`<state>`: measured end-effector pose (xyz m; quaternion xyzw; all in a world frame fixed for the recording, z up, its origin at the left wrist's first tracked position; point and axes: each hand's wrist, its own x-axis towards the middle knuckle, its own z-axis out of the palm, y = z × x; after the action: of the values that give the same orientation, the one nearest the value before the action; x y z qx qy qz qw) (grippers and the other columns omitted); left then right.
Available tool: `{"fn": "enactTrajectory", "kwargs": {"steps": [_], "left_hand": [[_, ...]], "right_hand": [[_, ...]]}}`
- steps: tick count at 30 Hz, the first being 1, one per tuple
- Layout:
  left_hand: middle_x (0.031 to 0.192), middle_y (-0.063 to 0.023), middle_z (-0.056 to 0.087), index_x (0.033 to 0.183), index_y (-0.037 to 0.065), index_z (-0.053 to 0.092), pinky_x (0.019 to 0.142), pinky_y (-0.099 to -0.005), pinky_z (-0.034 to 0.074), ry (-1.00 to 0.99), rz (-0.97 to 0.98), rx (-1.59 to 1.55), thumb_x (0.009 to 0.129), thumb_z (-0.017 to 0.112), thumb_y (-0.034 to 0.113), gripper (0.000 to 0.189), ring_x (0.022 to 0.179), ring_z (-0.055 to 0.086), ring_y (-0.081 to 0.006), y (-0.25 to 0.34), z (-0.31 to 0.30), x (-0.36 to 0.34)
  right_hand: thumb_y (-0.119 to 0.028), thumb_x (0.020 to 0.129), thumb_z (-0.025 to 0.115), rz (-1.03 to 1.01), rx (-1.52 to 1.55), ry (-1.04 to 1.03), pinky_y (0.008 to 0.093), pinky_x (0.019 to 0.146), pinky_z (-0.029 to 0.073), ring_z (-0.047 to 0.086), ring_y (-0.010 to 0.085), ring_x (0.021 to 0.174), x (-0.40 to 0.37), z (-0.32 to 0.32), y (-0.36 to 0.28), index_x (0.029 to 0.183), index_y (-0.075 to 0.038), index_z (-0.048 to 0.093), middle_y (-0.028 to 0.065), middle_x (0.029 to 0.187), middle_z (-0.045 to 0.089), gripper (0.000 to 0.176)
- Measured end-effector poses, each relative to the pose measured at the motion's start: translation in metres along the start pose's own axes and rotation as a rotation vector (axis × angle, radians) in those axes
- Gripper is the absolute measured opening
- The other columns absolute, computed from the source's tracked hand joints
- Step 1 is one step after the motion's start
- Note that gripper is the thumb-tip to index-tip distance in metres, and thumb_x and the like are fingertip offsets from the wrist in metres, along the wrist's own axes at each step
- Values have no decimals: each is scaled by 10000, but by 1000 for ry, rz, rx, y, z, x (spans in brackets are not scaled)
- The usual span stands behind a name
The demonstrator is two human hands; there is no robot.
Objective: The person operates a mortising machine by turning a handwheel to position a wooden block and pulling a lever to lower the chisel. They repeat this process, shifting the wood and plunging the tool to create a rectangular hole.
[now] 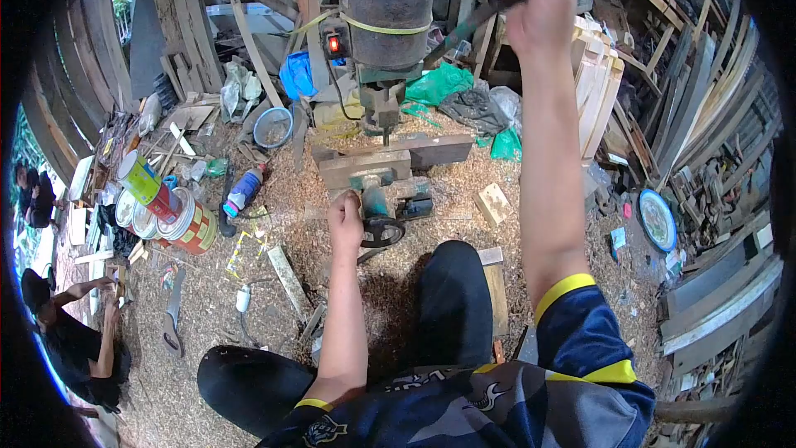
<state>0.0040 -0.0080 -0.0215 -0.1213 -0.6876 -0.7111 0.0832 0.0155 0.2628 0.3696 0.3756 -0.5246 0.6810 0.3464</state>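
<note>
My right hand (535,0) is raised at the upper right, wrapped round the black grip of a long lever (477,29). The lever slants down to a drill press (390,12) with a lit red switch (334,43). Below its head, a thin bit (385,137) points down at a wooden block (365,169) in the vise. Another board (444,149) lies behind the block. My left hand (346,216) is a closed fist below the block, beside a dark handwheel (383,232). What its fingers hold is hidden.
Wood shavings cover the ground. A loose wood block (493,204) lies right of the vise. Paint cans (186,220), a bottle (244,192) and a handsaw (172,315) are at left. Another person (75,340) sits at far left. Stacked boards (601,87) stand at right.
</note>
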Motion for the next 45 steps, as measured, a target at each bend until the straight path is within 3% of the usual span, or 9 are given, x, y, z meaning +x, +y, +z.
{"fn": "enactTrajectory", "kwargs": {"steps": [7, 10, 13, 14, 17, 19, 26, 33, 45], "left_hand": [[684, 9, 407, 754, 23, 467, 609, -331, 363, 31, 112, 165, 1131, 484, 266, 449, 685, 383, -102, 6, 4, 0], [714, 2, 432, 771, 23, 463, 631, -332, 377, 8, 115, 190, 1129, 476, 237, 418, 692, 393, -113, 8, 3, -1], [754, -10, 459, 791, 24, 465, 671, -333, 387, 12, 129, 164, 1133, 444, 254, 412, 722, 415, -133, 6, -1, -10], [754, -10, 459, 791, 24, 465, 671, -333, 387, 9, 125, 166, 1133, 444, 254, 412, 722, 415, -133, 4, -4, -14], [777, -37, 474, 814, 23, 481, 711, -341, 394, 83, 37, 71, 1137, 386, 291, 430, 754, 442, -161, -25, -15, -23], [776, -52, 472, 837, 22, 500, 720, -352, 392, 143, 87, 80, 1137, 343, 331, 458, 760, 449, -180, -47, -25, -25], [770, -110, 489, 789, 3, 479, 713, -393, 395, 169, 182, 187, 1108, 319, 280, 451, 739, 464, -259, -21, -32, -29], [833, -225, 554, 798, -44, 509, 776, -522, 404, 407, 294, 552, 1068, 298, 241, 445, 822, 511, -428, -87, -41, -72], [776, -185, 484, 759, -13, 461, 743, -509, 374, 344, 309, 561, 1071, 292, 274, 457, 758, 474, -391, -63, -50, -37]], "right_hand": [[-463, 1133, 439, 70, -196, 150, 327, 806, 524, 644, 166, 815, 66, -12, 36, 1098, -100, 650, 26, 919, 661, 422], [-482, 1113, 432, 155, -133, 217, 368, 1268, 195, 319, 226, 1547, 40, -4, 55, 1628, -42, 347, 65, 1650, 404, 682], [-494, 1108, 421, 112, -156, 68, 380, 1295, 105, 166, 205, 1611, 13, -23, 73, 1680, -48, 195, 90, 1735, 234, 759], [-510, 1089, 470, 93, -258, 338, 407, 1165, 400, 538, 238, 1390, -2, -22, 83, 1497, -65, 527, 148, 1470, 583, 607], [-359, 1117, 463, -48, -326, 533, 377, 859, 497, 626, 217, 905, -75, -4, 100, 1067, -18, 624, 94, 959, 654, 381], [-367, 1134, 439, 81, -484, 489, 382, 1036, 446, 600, 215, 1110, -158, 14, 105, 1204, -21, 610, 78, 1143, 646, 393], [-190, 1098, 492, 509, -673, 257, 378, 934, 487, 633, 282, 992, -391, 69, 163, 1002, 2, 680, 136, 1007, 641, 285], [-214, 1113, 480, 568, -694, 276, 375, 856, 473, 594, 307, 913, -408, 79, 166, 1015, 67, 618, 156, 965, 563, 328], [-268, 1144, 423, 666, -613, 269, 363, 835, 457, 543, 278, 853, -410, 82, 161, 989, 56, 574, 139, 918, 527, 390]]}}
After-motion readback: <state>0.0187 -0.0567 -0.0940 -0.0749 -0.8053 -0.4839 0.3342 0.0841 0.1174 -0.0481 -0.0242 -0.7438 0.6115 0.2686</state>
